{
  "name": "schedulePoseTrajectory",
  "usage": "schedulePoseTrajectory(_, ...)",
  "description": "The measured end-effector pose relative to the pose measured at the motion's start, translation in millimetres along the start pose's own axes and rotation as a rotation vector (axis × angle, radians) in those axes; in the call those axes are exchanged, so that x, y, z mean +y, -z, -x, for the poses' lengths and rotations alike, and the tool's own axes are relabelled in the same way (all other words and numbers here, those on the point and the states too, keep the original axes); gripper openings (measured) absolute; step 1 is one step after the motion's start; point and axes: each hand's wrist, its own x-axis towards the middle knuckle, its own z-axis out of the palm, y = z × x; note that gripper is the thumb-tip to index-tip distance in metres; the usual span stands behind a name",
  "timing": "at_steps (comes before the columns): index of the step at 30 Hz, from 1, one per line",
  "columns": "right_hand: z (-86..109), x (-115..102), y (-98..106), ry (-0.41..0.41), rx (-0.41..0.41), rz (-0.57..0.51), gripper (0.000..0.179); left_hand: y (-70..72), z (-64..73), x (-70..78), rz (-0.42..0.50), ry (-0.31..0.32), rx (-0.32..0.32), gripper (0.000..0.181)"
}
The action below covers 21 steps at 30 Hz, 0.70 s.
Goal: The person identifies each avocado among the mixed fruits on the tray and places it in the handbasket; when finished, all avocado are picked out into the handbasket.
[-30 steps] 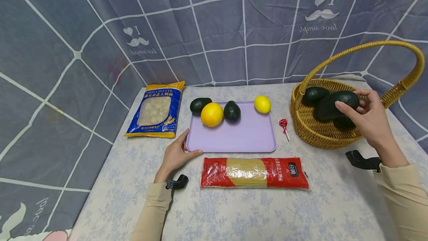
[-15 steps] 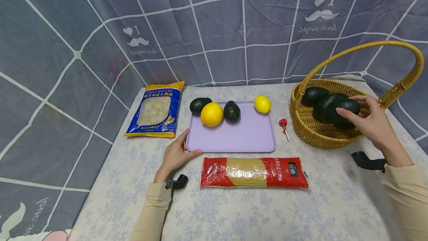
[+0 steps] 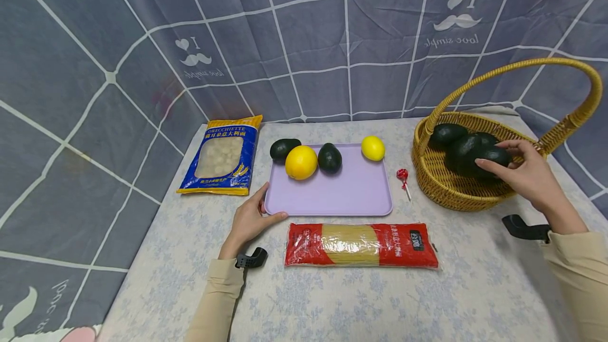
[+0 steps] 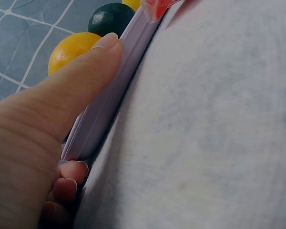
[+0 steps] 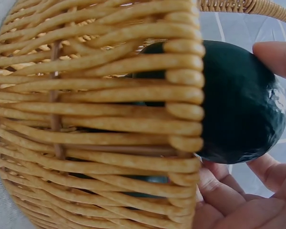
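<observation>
My right hand (image 3: 532, 173) pinches a dark green avocado (image 3: 490, 156) between thumb and fingers, inside the wicker basket (image 3: 456, 200) at the right. In the right wrist view that avocado (image 5: 240, 105) shows above the woven rim, its lower part behind the wall. Other avocados (image 3: 445, 135) lie beside it in the basket. My left hand (image 3: 250, 219) holds the front left corner of a lilac tray (image 3: 332, 199). In the left wrist view the thumb (image 4: 90, 69) lies along the tray's rim and the curled fingertips (image 4: 72, 170) sit at its corner.
On the tray are an orange (image 3: 301, 162), an avocado (image 3: 330, 158) and a lemon (image 3: 373, 148); another avocado (image 3: 284, 149) lies at its back left corner. A lollipop (image 3: 402, 176), a spaghetti pack (image 3: 356, 245) and an orecchiette bag (image 3: 220, 157) lie around it. The basket's handle (image 3: 518, 63) arches high.
My right hand has moved slightly right and toward me, lowering the avocado among the others in the basket. The left hand and the tray have stayed in place.
</observation>
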Motion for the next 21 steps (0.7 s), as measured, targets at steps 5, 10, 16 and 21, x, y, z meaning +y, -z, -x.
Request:
schedulePoseTrajectory(5,-1.0,-0.4,-0.7,-0.013,-0.004,0.037,0.058,0.6,0.0,1.0,0.001,0.004,-0.004,0.098)
schedulePoseTrajectory(10,-3.0,0.6,-0.6,-0.016,-0.025,0.102,0.070,0.4,-0.2,1.0,0.000,0.005,-0.004,0.099)
schedulePoseTrajectory(16,-6.8,3.6,1.0,0.007,-0.055,0.161,0.072,-0.3,-1.0,0.1,0.003,0.003,-0.002,0.099)
schedulePoseTrajectory(21,-8.8,4.8,1.5,0.021,-0.085,0.178,0.073,0.0,-0.7,0.7,-0.001,0.011,-0.008,0.099)
